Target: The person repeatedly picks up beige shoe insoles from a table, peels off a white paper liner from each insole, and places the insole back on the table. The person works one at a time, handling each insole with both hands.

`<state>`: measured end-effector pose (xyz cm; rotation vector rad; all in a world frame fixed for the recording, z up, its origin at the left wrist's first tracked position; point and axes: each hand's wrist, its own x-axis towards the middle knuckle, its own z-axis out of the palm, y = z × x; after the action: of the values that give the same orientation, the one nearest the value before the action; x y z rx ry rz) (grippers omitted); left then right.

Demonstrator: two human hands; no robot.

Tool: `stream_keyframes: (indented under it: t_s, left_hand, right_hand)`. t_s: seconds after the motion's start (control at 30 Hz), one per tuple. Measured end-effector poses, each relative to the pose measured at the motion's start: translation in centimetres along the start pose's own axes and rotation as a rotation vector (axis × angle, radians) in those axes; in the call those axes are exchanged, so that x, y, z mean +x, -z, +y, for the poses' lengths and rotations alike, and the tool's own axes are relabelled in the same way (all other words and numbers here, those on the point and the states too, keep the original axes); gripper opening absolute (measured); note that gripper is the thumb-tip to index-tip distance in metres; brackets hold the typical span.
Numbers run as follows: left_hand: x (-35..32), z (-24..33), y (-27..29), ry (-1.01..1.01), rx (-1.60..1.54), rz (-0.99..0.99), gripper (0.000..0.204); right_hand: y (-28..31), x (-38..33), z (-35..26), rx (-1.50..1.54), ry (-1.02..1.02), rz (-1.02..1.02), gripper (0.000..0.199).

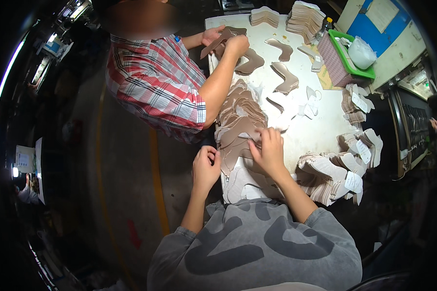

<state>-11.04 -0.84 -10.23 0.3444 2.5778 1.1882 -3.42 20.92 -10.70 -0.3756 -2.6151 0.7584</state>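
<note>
Brown flat piece, one, bent in outline, with curved edges. Location: near edge of the desk, between the two hands, on top of similar pieces. Long axis: roughly away from the wearer, leaning slightly to the right at its far end; the narrower near end points back toward the wearer's body. Its exact outline is partly lost among the pieces beneath.

Left hand: at the piece's left edge, fingers curled inward; whether it pinches the edge cannot be told. Right hand: at the piece's right side, fingers bent, thumb reaching toward the edge; a firm grip cannot be made out.

Heap of brown pieces: overlapping, directly beyond both hands. Pale pieces: flat, between the hands and the wearer's shirt.

Loose curved pieces, three: a narrow one just beyond the right hand, a broader one farther out, another farther still.

Labelled stacks: several, bent in outline, to the right of the right hand.

Co-worker: plaid shirt, beyond the left hand, holding a dark brown piece slantwise.

Pink basket: green-rimmed, far right beyond the right hand, with a white plastic bag in it.
</note>
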Motion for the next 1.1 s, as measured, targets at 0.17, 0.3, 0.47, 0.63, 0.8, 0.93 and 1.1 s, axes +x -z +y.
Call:
stream_keyframes:
  t_s: [0.17, 0.3, 0.47, 0.63, 0.8, 0.93, 1.1]
  left_hand:
    - [-4.8, 0.1, -1.0, 0.065, 0.199, -0.412, 0.057]
    - [-5.9, -0.4, -2.7, 0.075, 0.256, -0.32, 0.059]
    - [-5.0, -2.1, -2.6, 0.018, 0.155, -0.264, 0.041]
    - [-4.5, -2.5, -1.3, 0.058, -0.365, -0.356, 0.035]
    - [-5.2, -0.9, -0.4, 0.425, -1.193, -0.832, 0.054]
    - [-6.3, 1.7, -1.8, 0.311, -1.766, -0.427, 0.04]
    - [-7.2, 3.4, -0.9, 0.289, -1.593, -0.204, 0.049]
  right_hand:
    - [1.6, -5.7, -0.6, -0.234, 0.1, -0.785, 0.067]
    - [1.4, -6.6, -0.5, -0.19, 0.1, -0.758, 0.059]
    - [2.5, -5.6, -0.1, -0.152, 0.073, -0.697, 0.04]
    - [4.5, -3.8, -1.4, 0.262, 0.064, -0.585, 0.041]
    - [5.3, -2.5, -4.1, 0.281, 0.26, -0.363, 0.054]
    - [5.4, -3.1, -6.8, 0.19, 0.257, -0.064, 0.055]
    - [5.6, -3.3, -7.7, 0.27, 0.532, -0.189, 0.043]
